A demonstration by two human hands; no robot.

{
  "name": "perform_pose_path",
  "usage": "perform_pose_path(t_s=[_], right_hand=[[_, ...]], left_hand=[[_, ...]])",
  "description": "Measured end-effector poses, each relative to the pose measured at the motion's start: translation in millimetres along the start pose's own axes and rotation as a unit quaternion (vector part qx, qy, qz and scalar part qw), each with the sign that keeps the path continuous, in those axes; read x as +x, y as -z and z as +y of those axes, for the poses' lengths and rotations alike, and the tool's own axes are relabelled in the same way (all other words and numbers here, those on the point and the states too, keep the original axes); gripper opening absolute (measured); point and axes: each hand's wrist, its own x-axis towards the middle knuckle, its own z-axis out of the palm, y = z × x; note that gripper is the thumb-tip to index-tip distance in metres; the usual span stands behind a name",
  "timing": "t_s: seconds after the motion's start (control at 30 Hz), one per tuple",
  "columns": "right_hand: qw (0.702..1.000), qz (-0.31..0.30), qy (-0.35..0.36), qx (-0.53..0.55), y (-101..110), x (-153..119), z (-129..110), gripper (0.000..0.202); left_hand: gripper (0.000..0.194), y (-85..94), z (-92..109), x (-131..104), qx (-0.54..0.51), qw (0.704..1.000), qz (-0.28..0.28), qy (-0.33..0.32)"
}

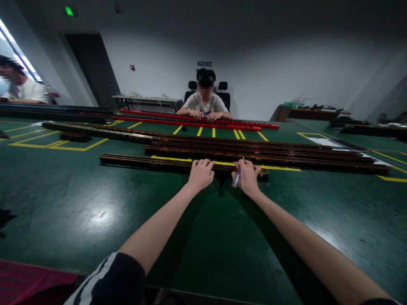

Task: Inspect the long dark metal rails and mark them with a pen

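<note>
A long dark slotted strip (143, 163) lies crosswise on the green table (133, 216) in front of me. My left hand (201, 173) is curled over its near side, fingertips bent over the strip's far edge. Near the strip's right end, my right hand (248, 176) grips a small screwdriver (236, 178). Its clear purplish handle points down towards me and its thin metal tip sticks up past the fingers. That hand also rests against the strip. The undersides of my fingers are hidden.
More long dark strips (286, 153) lie just behind. Across the table a person (206, 103) handles red strips (248, 126). Another person (25, 87) sits at far left beside dark strips (54, 112). Yellow tape lines (73, 148) mark the tabletop.
</note>
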Motion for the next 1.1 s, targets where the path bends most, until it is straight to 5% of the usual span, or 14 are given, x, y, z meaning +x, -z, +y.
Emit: perform_pose_path(t_s=[0.8,1.1], right_hand=[[0.999,-0.042,0.017,0.031,3.2,1.1,-2.0,0.018],[0.999,-0.011,-0.016,0.037,3.3,0.0,4.0,0.018]], left_hand=[[0.043,3.7,2.3,-0.7,0.015,1.000,-0.011,0.019],[0.044,2.6,1.0,0.0,0.004,1.000,-0.009,0.024]])
